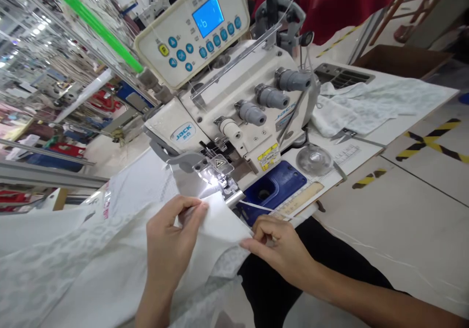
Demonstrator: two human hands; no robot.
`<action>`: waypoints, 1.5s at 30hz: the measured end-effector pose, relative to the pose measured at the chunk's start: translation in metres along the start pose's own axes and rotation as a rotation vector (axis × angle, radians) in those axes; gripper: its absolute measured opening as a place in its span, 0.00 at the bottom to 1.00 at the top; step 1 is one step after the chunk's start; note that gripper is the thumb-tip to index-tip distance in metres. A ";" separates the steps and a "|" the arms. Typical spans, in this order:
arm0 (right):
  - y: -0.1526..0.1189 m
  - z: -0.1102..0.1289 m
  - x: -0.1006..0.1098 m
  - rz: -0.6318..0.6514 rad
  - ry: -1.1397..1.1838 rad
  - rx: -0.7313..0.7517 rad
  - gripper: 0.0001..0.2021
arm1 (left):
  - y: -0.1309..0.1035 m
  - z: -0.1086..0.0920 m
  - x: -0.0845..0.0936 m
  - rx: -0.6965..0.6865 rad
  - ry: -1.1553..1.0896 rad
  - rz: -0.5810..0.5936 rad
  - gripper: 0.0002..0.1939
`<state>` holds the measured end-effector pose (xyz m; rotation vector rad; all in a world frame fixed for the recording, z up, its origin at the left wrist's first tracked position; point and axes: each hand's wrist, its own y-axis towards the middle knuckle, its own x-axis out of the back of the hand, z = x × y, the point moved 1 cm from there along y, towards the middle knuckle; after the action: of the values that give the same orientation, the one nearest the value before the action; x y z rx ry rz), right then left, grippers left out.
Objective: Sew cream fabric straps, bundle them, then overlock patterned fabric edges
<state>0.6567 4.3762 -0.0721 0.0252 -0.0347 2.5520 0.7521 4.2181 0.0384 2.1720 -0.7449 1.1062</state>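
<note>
My left hand (pixel 175 230) pinches the upper edge of a white fabric piece (pixel 225 223) between thumb and fingers. At the lower right corner of that fabric, my right hand (pixel 278 247) is closed on its edge. The cloth, partly printed with pale grey-green spots, hangs down and spreads to the left over the table and my lap. Just beyond my fingers is the lit presser foot (pixel 225 181) of a white overlock sewing machine (pixel 227 113). A narrow white tape (pixel 266 207) runs from near the foot toward my right hand.
A control panel (pixel 194 30) with a blue screen tops the machine. Scissors (pixel 346 135) and more spotted fabric (pixel 381 101) lie on the table at right. A round metal dish (pixel 313 159) sits near the blue tray (pixel 273 191). A bright green tube (pixel 95 23) slants at upper left.
</note>
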 end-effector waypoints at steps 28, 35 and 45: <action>0.006 0.020 0.016 0.003 0.102 -0.004 0.14 | -0.011 -0.010 -0.033 -0.455 0.129 -0.162 0.18; 0.004 0.030 0.015 0.023 0.092 0.043 0.11 | -0.047 -0.031 -0.033 -0.587 0.081 -0.133 0.20; -0.009 0.036 0.018 0.060 0.265 0.051 0.06 | -0.054 -0.047 -0.038 -0.705 0.224 -0.295 0.08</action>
<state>0.6470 4.3931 -0.0352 -0.2984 0.1348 2.5943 0.7469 4.2961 0.0163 1.4739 -0.5730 0.7616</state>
